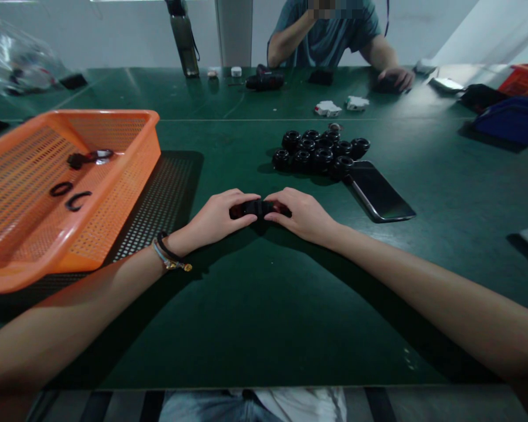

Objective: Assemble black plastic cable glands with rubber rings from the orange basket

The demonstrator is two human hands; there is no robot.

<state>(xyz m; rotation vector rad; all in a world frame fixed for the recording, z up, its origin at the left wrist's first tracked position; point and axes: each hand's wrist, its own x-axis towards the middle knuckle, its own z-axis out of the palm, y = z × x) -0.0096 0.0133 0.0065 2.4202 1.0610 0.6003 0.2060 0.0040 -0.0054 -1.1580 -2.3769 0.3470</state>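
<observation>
My left hand (pixel 220 218) and my right hand (pixel 303 215) meet at the middle of the green table (pixel 255 316), fingers curled. Together they pinch a small black part (pixel 257 208) with reddish ends, held just above the tabletop. A pile of several black round parts (pixel 320 153) lies a little beyond my right hand. An orange mesh basket (pixel 127 170) stands to my left, holding black rings (pixel 70 195) and a black-and-clear piece (pixel 90 157).
A dark phone (pixel 379 193) lies face up right of the pile. Another person sits across the table, one hand (pixel 396 77) resting on it. White small parts (pixel 341 106), a black tool (pixel 264 80), a bottle (pixel 185 38), a blue bin (pixel 513 119) and orange bin (pixel 525 79) stand farther back.
</observation>
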